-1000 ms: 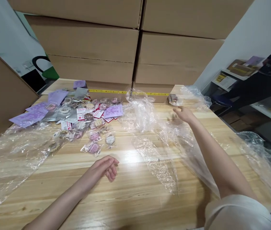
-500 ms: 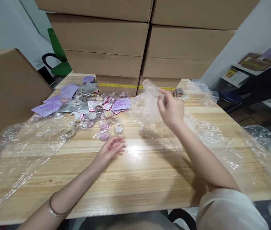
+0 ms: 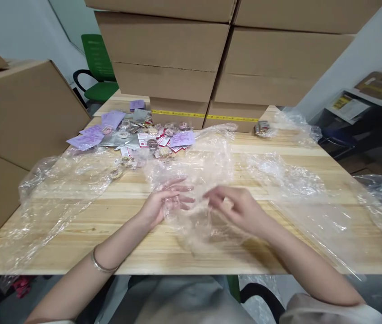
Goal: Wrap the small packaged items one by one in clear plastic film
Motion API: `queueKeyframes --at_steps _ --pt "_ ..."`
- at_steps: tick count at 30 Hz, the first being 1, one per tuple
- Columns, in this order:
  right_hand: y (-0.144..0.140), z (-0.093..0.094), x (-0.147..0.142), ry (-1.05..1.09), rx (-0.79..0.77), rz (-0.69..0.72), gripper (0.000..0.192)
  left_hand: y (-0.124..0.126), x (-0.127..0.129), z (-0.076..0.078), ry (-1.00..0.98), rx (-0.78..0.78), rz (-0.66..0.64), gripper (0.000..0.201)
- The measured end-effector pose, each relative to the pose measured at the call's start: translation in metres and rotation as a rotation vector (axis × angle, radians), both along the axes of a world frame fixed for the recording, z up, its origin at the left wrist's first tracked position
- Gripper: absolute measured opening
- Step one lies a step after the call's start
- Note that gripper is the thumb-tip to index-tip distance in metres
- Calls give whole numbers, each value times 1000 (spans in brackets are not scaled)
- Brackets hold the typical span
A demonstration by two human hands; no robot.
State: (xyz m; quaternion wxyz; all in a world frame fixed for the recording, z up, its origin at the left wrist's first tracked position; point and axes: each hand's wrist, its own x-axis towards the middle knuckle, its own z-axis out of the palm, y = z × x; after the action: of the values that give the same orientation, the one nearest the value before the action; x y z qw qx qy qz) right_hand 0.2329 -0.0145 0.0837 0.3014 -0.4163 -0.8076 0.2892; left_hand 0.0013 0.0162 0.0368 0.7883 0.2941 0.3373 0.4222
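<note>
Clear plastic bag (image 3: 194, 180) at frame centre: light, limp, slippery, crinkly.
Left hand (image 3: 164, 204) open under film; right hand (image 3: 236, 207) pinching an edge; best gripped at edges.

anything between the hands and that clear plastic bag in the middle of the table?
Nothing visible. Both the left hand and the right hand are already on the clear plastic bag, fingers in its folds. The pile of small packets lies farther back on the wooden table, out of the way.
</note>
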Motion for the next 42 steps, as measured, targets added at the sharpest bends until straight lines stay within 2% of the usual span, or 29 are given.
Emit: queueKeyframes --at_steps 2,3,4,5,7,9,11,13,15,17,20,22,24,27,29,30,32,33,35,37,39,42 --pt "24 -19 11 156 -71 -325 17 1 -7 4 -33 10 -90 51" --pt "35 -30 15 245 -148 -383 15 1 -10 5 -35 22 -115 52" --pt "42 -40 16 321 -258 -354 17 1 -13 7 -27 35 -130 50" --pt "47 -48 16 378 -383 -254 22 0 -14 7 -17 46 -141 46" --pt "47 -59 12 415 -613 49 37 0 -12 5 39 66 -151 35" --pt "41 -63 5 389 -743 300 56 0 -5 -4 145 81 -122 30" --pt "33 -68 -1 411 -799 432 79 2 3 -17 289 122 -33 29" --pt "28 -74 -3 513 -837 515 99 3 8 -31 471 231 97 32" --pt "27 -83 -4 644 -842 485 107 4 6 -38 668 394 189 34" --pt "28 -88 -4 747 -838 351 105 3 1 -34 793 550 170 40" --pt "29 -83 -6 850 -920 191 98 1 -5 -16 766 661 -66 50" --pt "30 -71 -4 878 -1005 162 104 1 -6 -6 664 660 -226 45" --pt "30 -56 0 909 -1065 171 115 3 -5 -2 558 632 -259 36" --pt "31 -38 11 935 -1045 166 120 9 -3 -10 553 546 -128 29" --pt "32 -33 18 901 -975 98 117 14 -5 -19 718 487 18 28" --pt "32 -33 20 863 -948 47 111 17 -6 -22 832 469 106 29" --pt "33 -38 20 764 -934 -70 85 21 -11 -27 1011 465 275 35" --pt "33 -43 18 714 -936 -129 72 24 -14 -29 1043 471 342 39" --pt "33 -53 13 641 -915 -197 56 26 -16 -29 969 456 427 43" --pt "31 -61 8 613 -824 -163 50 26 -14 -26 778 416 464 45" --pt "28 -66 5 574 -708 -45 50 21 -9 -21 574 393 444 46" --pt "22 -65 2 487 -616 177 56 7 2 -15 415 354 224 53"
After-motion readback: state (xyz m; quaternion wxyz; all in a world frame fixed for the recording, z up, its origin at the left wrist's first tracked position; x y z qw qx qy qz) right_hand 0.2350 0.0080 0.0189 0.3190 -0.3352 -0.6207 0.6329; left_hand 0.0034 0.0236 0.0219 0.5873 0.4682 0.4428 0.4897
